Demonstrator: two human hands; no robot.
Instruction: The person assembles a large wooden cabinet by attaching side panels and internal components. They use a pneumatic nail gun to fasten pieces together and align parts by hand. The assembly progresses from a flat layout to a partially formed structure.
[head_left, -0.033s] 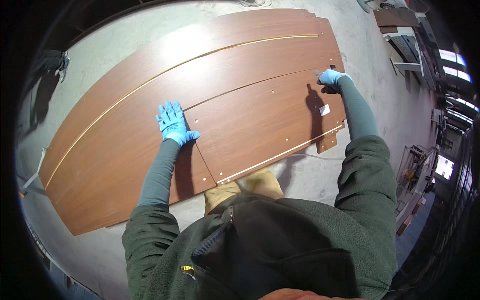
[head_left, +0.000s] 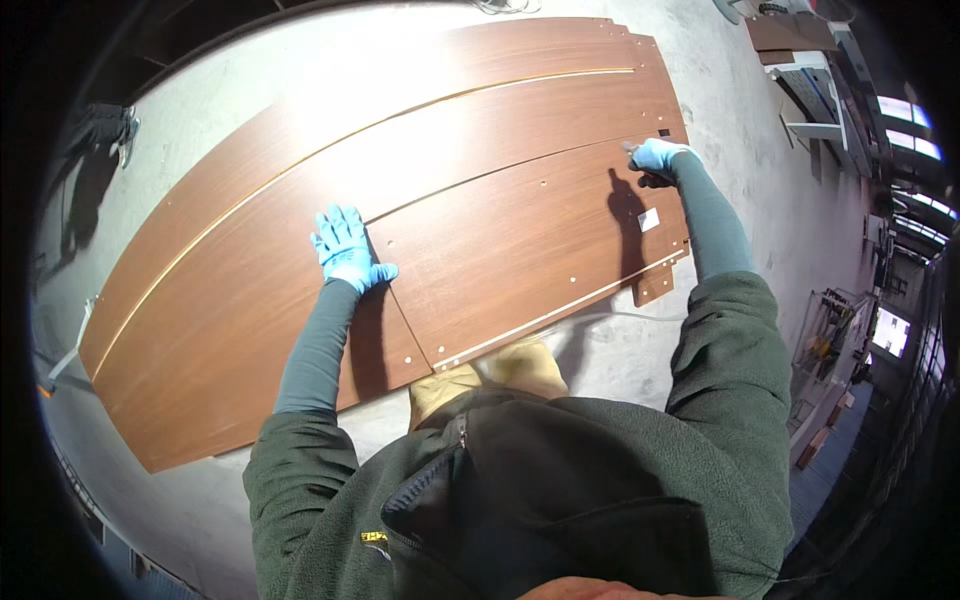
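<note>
Before me lies a large brown wood-look panel, made of several pieces with seams between them. My left hand, in a light blue glove, rests flat on it with fingers spread, beside the corner where two seams meet. Over the panel's right end is my right hand, gloved in the same blue, its fingers closed. A small grey tip shows at its front; what it belongs to is too small to tell. A little black square sits just beyond that hand, and a white label is stuck on the surface nearer to me.
A thin light strip runs along the far part of the panel, and a white strip along its near edge. Grey concrete floor surrounds it. Another person's foot is at the far left. Shelving stands at the right.
The bright glare on the far part of the panel has grown larger and stronger. Both hands stay in nearly the same places.
</note>
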